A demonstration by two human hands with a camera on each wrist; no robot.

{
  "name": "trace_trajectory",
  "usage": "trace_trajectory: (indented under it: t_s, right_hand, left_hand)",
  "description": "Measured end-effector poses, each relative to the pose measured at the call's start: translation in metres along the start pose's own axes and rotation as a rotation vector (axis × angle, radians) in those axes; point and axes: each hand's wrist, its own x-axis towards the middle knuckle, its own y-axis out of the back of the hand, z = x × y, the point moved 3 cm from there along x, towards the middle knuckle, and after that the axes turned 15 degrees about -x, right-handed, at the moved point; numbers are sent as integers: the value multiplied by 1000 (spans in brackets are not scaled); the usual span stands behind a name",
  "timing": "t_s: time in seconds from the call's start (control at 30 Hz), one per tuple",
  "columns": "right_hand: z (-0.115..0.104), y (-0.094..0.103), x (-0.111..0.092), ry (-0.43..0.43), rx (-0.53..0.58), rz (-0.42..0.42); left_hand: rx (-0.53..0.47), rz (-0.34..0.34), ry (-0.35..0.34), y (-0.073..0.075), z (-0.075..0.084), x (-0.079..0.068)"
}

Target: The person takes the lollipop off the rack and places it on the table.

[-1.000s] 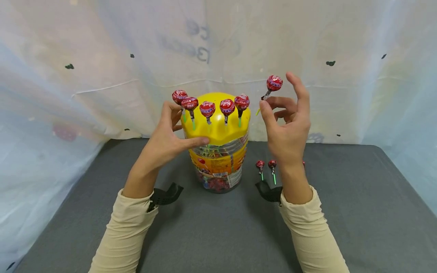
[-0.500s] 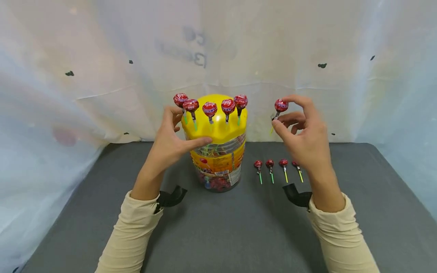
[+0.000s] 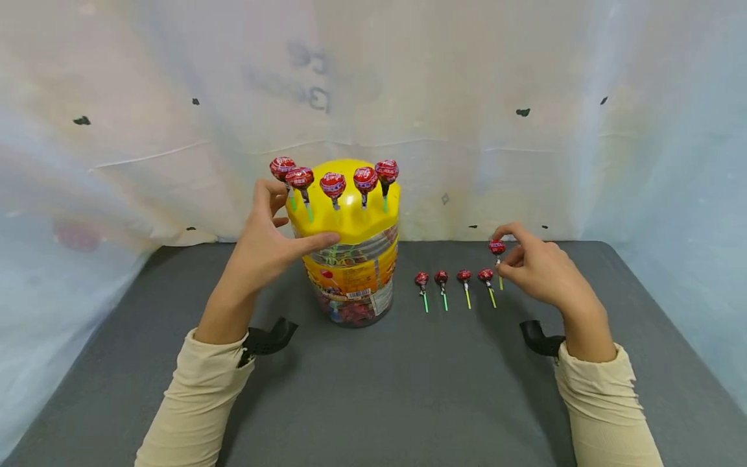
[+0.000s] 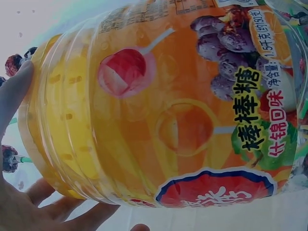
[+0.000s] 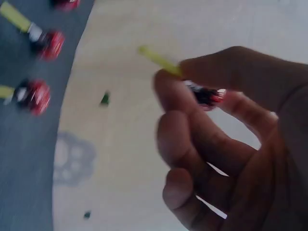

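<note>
A large clear candy jar (image 3: 350, 285) with an orange printed label stands upright on the table. Several red-wrapped lollipops (image 3: 332, 185) stick up from its yellow lid (image 3: 356, 224). My left hand (image 3: 265, 240) grips the lid from the left, thumb across the front and fingers at the side, partly hidden. In the left wrist view, the label (image 4: 183, 106) fills most of the picture. To the right, my right hand (image 3: 543, 266) pinches a red lollipop (image 3: 497, 247) with a yellow stick, above the table. The right wrist view has the yellow stick (image 5: 159, 61) between thumb and finger.
Several more lollipops (image 3: 463, 275) lie in a row on the grey table (image 3: 397, 389), between the jar and my right hand, with green and yellow sticks. A pale sheet (image 3: 443, 117) hangs behind the table's back edge.
My right hand has moved right and down with the lollipop, from beside the lid to the right end of the row. The left hand stays on the lid; the view has shifted slightly.
</note>
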Motion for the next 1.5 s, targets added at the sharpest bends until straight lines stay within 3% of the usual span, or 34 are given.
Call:
trace_trajectory:
  t_s: [0.43,0.67,0.93,1.33,1.5]
  right_hand:
    - [55,-22,2,-105,-83,-200]
    - [75,-47,3,-165,-84,-293]
    - [85,-61,6,-129,-57,-359]
    - [84,-56,9,-150,-108,-320]
    - [79,-56,14,-173,-153,-232]
  left_hand:
    - [-14,-6,-23,2,-1,-1]
    - [7,-29,-3,2,-1,-3]
    - [5,-33,-4,3,-1,-3]
    - [-7,-29,-11,3,-1,-3]
    - [-7,-37,-8,1,0,-3]
